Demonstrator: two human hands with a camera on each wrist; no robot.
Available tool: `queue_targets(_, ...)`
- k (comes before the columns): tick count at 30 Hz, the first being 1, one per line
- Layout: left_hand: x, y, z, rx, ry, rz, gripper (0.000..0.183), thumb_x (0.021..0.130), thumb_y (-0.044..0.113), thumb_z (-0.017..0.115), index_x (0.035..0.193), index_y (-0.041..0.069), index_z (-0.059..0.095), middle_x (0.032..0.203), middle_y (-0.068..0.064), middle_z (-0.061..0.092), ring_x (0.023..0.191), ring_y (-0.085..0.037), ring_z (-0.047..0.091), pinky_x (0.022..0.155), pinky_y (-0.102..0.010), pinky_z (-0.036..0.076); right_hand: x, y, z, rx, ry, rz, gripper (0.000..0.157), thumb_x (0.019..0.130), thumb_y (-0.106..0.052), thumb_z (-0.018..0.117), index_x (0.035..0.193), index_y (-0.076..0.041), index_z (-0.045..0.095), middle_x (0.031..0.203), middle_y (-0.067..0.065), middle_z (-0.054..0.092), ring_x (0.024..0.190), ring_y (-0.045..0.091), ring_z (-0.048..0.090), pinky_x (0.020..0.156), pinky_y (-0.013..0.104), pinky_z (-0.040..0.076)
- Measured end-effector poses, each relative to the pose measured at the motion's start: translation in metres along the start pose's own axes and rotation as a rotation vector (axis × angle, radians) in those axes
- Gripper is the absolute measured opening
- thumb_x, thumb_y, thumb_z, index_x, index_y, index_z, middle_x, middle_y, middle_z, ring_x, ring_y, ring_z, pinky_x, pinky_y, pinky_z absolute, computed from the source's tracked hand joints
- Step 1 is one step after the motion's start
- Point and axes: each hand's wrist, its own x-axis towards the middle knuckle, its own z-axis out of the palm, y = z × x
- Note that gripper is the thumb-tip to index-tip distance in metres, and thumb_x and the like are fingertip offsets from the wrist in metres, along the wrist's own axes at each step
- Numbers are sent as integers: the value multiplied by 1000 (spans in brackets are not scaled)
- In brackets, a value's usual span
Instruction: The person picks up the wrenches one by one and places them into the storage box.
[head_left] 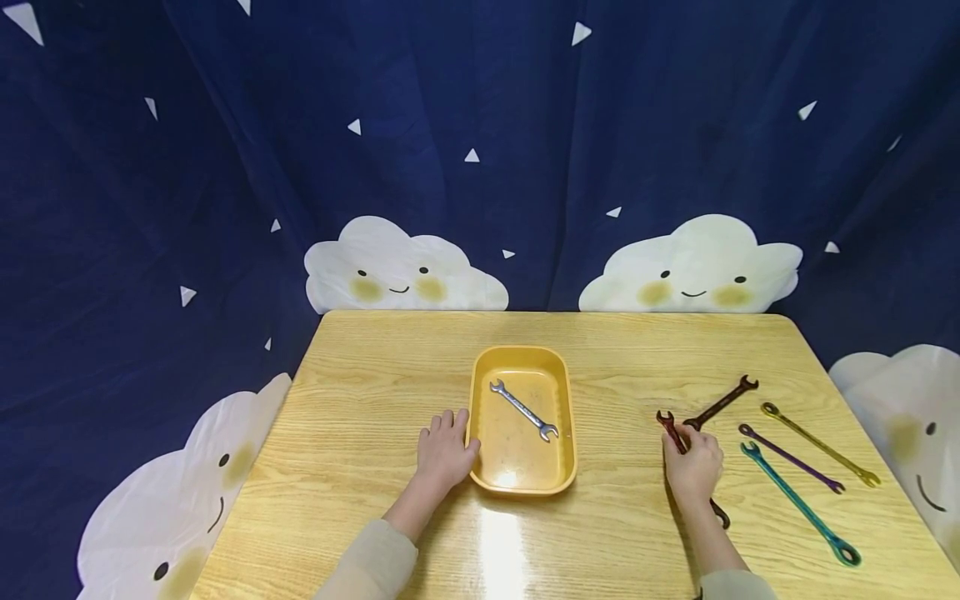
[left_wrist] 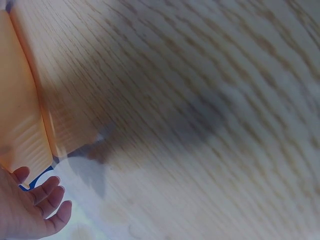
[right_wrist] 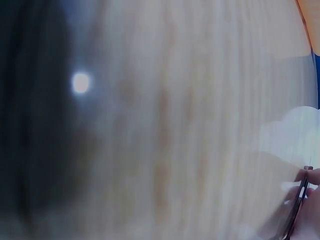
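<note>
Gripping the red wrench (head_left: 668, 424) toward the table's (head_left: 622, 367) right edge, the right hand (head_left: 693, 469) should lift level, left hand (head_left: 443, 450) relaxed

No text or number can be read. Any marking on the silver wrench (head_left: 522, 409) is too small.

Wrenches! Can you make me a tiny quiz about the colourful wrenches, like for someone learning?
1. True or false: the silver wrench lies inside the yellow tray.
2. Which wrench do the right hand's fingers hold?
3. Fill in: the ___ wrench lies between the gold wrench and the teal wrench.

Key: 1. True. 2. The red wrench. 3. Purple.
</note>
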Motion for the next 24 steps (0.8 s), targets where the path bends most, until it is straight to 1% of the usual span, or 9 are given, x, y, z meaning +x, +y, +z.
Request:
queue_targets(7, 0, 0, 0, 3, -1, 2, 40, 85, 36, 45, 118, 14, 43, 106, -10, 48, 93, -29, 44, 73, -44, 38, 0, 0, 0, -2, -3, 21, 25, 82, -11, 65, 102, 3, 62, 104, 25, 48, 100, 45, 39, 83, 56, 27)
queue_targets(12, 0, 0, 0, 3, 2, 3, 41, 85, 35, 45, 119, 13, 43, 106, -11, 48, 94, -29, 45, 73, -44, 38, 0, 0, 1, -6, 11, 22, 24, 82, -11, 64, 102, 3, 62, 105, 27, 49, 99, 46, 39, 82, 56, 27)
queue_targets(16, 0, 0, 0, 3, 11, 5, 40, 84, 36, 45, 117, 13, 44, 104, -11, 48, 92, -29, 45, 72, -45, 38, 0, 2, 3, -11, 30, 14, 25, 82, -11, 65, 103, 2, 63, 103, 26, 51, 97, 45, 42, 81, 55, 27)
queue_targets(20, 0, 0, 0, 8, 7, 4, 40, 84, 36, 45, 117, 14, 43, 104, -11, 48, 92, -29, 45, 71, -44, 38, 0, 3, 4, -15, 45, 5, 24, 82, -10, 64, 102, 3, 63, 100, 25, 52, 94, 45, 43, 81, 55, 28)
queue_targets(24, 0, 0, 0, 19, 2, 6, 40, 85, 37, 45, 117, 14, 43, 106, -11, 48, 92, -29, 46, 71, -43, 38, 0, 1, 4, -29, 40, 7, 23, 83, -10, 63, 102, 2, 64, 97, 26, 52, 92, 45, 44, 80, 55, 29)
